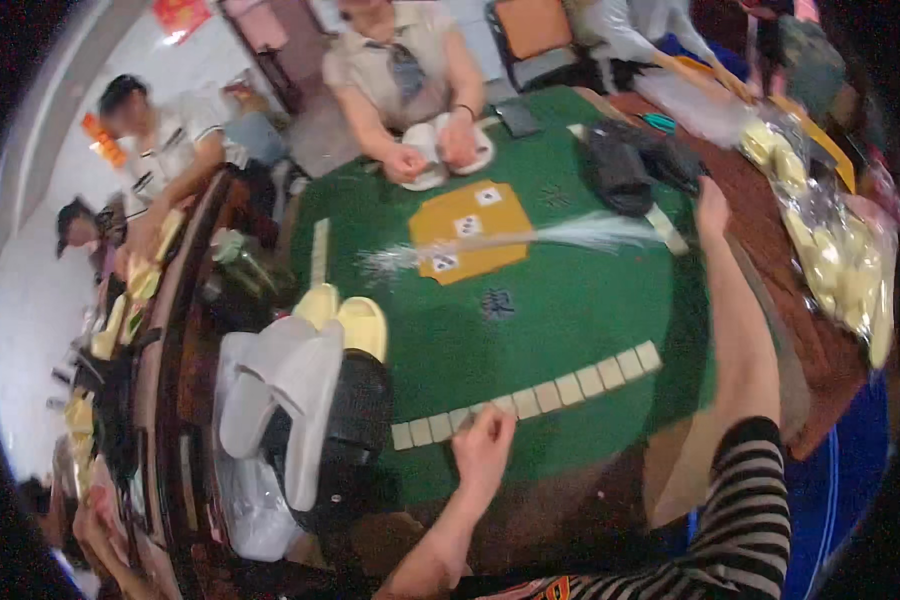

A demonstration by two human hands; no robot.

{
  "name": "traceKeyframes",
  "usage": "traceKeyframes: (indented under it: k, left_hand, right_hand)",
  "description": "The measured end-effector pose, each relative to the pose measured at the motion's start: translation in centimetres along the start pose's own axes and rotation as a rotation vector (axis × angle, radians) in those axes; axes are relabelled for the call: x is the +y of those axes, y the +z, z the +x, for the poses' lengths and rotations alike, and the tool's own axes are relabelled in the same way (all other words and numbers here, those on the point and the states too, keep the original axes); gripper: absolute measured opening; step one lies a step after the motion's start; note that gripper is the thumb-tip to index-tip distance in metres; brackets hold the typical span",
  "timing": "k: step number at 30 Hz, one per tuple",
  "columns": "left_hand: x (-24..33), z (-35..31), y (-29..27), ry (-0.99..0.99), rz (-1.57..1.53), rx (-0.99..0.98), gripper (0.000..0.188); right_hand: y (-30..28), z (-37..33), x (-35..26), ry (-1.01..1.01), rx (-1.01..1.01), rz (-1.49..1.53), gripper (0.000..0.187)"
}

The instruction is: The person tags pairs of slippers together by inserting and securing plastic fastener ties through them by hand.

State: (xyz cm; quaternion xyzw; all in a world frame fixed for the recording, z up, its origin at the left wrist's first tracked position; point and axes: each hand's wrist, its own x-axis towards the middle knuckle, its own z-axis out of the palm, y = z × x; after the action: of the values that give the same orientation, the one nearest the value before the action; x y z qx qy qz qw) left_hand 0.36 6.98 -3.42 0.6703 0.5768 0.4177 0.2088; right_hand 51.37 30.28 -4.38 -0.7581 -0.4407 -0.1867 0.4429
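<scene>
My left hand [485,446] is closed, thumb and fingers pinched together, just over a row of pale tiles [560,392] along the near side of the green table. Whether something small sits in the pinch is hidden. My right arm reaches forward to the far right, where my right hand [711,208] grips the near end of a pair of black slippers [622,175]. A bundle of thin whitish strands [590,232], fanned out at both ends, lies across the orange panel [475,262] in the table's middle.
Grey slippers [315,400] and yellow slippers [363,325] pile up at the left edge. Across the table, a person's hands [457,140] hold white slippers [425,180]. Bagged yellow slippers [840,250] lie on the brown surface at right. Another person sits at far left.
</scene>
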Motion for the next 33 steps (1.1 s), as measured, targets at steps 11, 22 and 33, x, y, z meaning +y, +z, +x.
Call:
traceKeyframes:
  k: [11,22,33]
  left_hand:
    - [1.3,-1.0,0.1,0.054,0.021,-0.048,0.025]
    - [1.2,0.3,0.7,0.121,-0.002,-0.015,0.027]
    - [2.6,-1.2,-2.0,0.074,-0.311,0.251,0.013]
  right_hand:
    - [1.7,1.3,0.3,0.082,-0.218,0.277,0.049]
    - [-6.3,5.4,-10.9,0.001,-0.179,0.860,0.047]
    - [-26.7,-2.7,-27.4,0.055,-0.648,1.376,0.041]
